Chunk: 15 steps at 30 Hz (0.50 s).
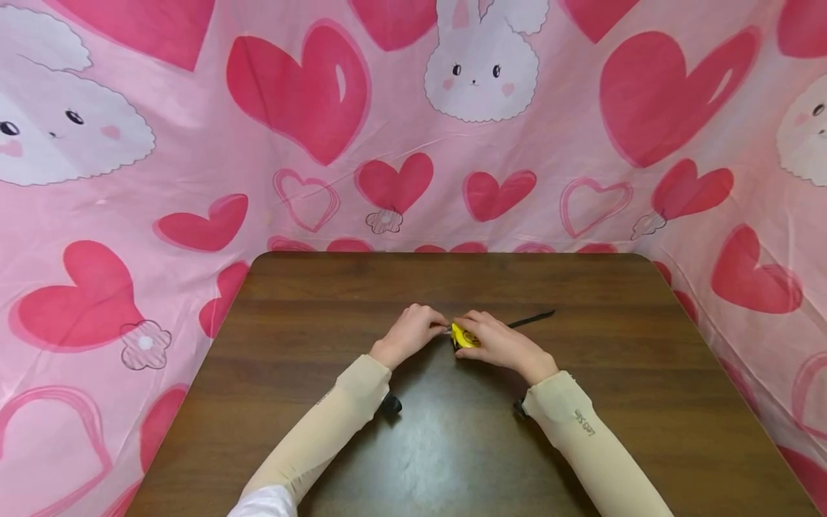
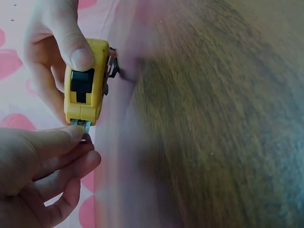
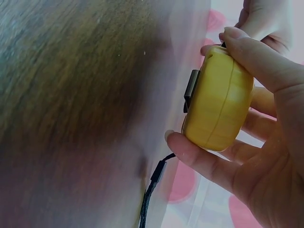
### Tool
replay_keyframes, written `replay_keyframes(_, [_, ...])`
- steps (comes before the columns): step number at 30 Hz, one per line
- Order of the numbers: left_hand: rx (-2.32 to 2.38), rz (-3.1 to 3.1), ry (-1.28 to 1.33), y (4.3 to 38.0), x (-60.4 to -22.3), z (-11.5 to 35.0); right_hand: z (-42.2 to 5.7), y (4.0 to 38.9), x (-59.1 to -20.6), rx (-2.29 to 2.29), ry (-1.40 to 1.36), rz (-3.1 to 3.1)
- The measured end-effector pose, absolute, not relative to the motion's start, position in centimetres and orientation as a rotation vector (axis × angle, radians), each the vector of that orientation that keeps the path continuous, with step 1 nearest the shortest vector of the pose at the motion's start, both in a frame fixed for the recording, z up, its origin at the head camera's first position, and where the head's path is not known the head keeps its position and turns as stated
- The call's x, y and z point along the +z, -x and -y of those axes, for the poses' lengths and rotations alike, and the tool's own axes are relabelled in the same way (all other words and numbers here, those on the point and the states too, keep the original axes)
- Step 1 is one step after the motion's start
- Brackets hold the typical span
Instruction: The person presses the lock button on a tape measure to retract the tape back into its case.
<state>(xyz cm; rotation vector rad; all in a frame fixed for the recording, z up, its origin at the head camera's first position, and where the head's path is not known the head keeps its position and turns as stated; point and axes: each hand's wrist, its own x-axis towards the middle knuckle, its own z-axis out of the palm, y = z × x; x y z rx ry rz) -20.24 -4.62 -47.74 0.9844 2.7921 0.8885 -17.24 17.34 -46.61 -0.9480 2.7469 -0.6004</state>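
Observation:
A yellow tape measure (image 1: 466, 337) with a black lock button is held in my right hand (image 1: 500, 342), fingers and thumb round its case. In the left wrist view the right thumb lies on the front of the case (image 2: 89, 107), just above the button. My left hand (image 1: 411, 332) pinches the metal end of the tape blade (image 2: 80, 124) at the mouth of the case, thumb against forefinger. Only a short bit of blade shows. From the case a black wrist strap (image 3: 148, 194) trails off, seen beyond the right hand in the head view.
Both hands are over the middle of a dark wooden table (image 1: 323, 287). A pink cloth (image 1: 413, 136) with hearts and rabbits hangs behind the table and along both sides. Beige sleeves (image 1: 323, 416) cover the forearms, with black wrist cameras (image 1: 390, 406) under them.

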Motion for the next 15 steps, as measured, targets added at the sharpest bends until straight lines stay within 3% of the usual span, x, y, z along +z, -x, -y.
replay_keyframes(15, [0.903, -2.780, -0.977, 20.20, -48.07, 3.99, -17.63, 17.32, -47.02, -0.623, 0.991, -2.748])
